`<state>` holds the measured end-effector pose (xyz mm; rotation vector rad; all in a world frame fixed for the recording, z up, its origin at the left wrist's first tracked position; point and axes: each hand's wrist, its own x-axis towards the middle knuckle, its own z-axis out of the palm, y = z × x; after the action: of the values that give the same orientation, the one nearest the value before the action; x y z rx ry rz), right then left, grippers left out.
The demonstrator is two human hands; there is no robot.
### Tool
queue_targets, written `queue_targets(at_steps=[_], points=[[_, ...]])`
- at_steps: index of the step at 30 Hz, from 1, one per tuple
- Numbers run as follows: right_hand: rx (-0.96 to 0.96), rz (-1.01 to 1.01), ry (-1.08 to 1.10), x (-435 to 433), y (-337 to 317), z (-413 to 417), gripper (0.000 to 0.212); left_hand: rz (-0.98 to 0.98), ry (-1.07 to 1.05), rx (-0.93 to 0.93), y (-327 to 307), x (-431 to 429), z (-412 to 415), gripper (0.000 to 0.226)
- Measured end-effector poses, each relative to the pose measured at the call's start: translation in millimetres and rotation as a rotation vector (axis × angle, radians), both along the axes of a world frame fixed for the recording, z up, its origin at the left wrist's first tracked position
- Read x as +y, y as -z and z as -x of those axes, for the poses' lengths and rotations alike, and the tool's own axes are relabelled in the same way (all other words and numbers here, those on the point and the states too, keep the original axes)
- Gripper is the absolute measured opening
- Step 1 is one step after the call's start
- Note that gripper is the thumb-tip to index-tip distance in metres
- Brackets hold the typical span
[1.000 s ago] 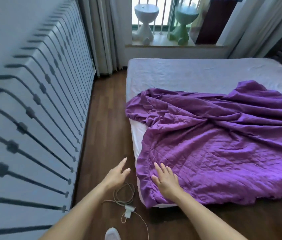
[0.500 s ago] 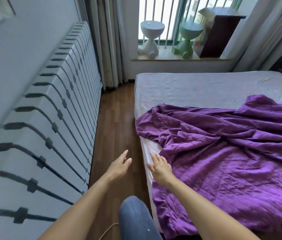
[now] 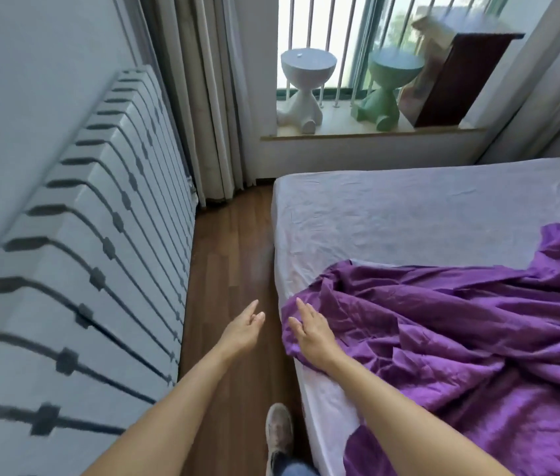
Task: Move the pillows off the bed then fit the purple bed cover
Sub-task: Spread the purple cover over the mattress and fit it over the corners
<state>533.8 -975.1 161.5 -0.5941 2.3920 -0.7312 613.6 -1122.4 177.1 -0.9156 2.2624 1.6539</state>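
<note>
Right hand (image 3: 312, 338) extended over purple bed cover (image 3: 460, 338) edge; left hand (image 3: 242, 333) held at its 9 o'clock above floor (image 3: 230, 242); both grips apart, fingers straight.

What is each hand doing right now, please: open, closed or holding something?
Left hand: open, holding nothing, over the floor.
Right hand: open, fingers straight, at the edge of the purple cover; holding nothing.

1. A bed (image 3: 409, 207) under a pale lilac sheet carried a crumpled purple quilted bed cover (image 3: 460, 338) on its near right part.
2. A dark wooden plank floor (image 3: 230, 252) bore one grey shoe (image 3: 279, 429).
3. A pale window ledge (image 3: 340, 134) held a white figure-shaped stool (image 3: 306, 80) and a green figure-shaped stool (image 3: 388, 87).
</note>
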Motion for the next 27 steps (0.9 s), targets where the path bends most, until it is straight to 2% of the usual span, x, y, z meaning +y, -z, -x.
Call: queue_targets(at_steps=[4, 7, 8, 11, 13, 16, 19, 22, 25, 27], points=[[-0.087, 0.16, 0.102, -55.7, -25.8, 81.1, 0.047, 0.013, -0.01, 0.002, -11.1, -49.5, 72.5, 0.05], [-0.094, 0.143, 0.147, -94.6, -28.1, 122.9, 0.022, 0.07, -0.017, -0.01, -19.1, -87.2, 108.5, 0.048], [-0.076, 0.138, 0.14, -109.3, -27.4, 134.8, 0.021, 0.087, -0.017, -0.011, -19.0, -101.7, 120.4, 0.048], [-0.126, 0.121, 0.099, -148.6, -32.9, 164.3, 0.049, 0.148, -0.016, -0.04, -18.8, -146.3, 161.9, 0.046], [-0.159, 0.161, 0.115, -170.4, -34.6, 187.5, 0.054, 0.173, -0.019, -0.029, -21.2, -173.8, 193.9, 0.045], [-0.162, 0.174, 0.157, -215.2, -27.2, 235.6, 0.051, 0.174, -0.002, 0.004, -16.6, -217.9, 252.7, 0.044], [-0.165, 0.164, 0.24, -262.2, -26.8, 282.9, 0.04, 0.129, 0.001, 0.044, -14.1, -259.5, 303.9, 0.044], [-0.165, 0.199, 0.282, -314.1, -40.8, 332.3, 0.047, 0.098, 0.017, 0.076, -22.8, -306.3, 355.4, 0.044], [-0.169, 0.213, 0.298, -359.0, -57.8, 377.6, 0.031, 0.093, 0.05, 0.076, -31.8, -347.7, 405.4, 0.045], [-0.169, 0.256, 0.318, -377.9, -61.8, 399.3, 0.036, 0.081, 0.046, 0.078, -35.9, -368.5, 434.3, 0.044]])
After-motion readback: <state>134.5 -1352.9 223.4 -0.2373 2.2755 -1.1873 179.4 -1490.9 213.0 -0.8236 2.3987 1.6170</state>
